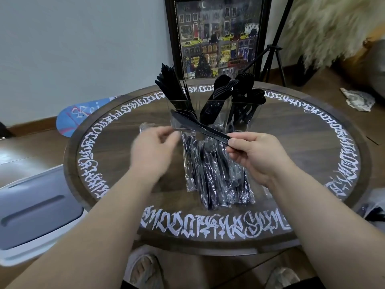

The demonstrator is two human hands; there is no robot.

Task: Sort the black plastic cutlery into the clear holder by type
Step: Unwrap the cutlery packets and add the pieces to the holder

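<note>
My right hand pinches the handle of a black plastic knife, whose blade points up and left toward the clear holder. The holder stands at the table's middle back with three compartments: knives on the left, forks in the middle, spoons on the right. My left hand is blurred, its fingers curled near a clear wrapper at the knife's left; whether it grips the wrapper is unclear. A pile of wrapped black cutlery packets lies between my hands.
The round wooden table carries a ring of white lettering. A framed picture leans behind it, with a tripod to the right. A grey-and-white bin stands at the left, and a blue board lies on the floor.
</note>
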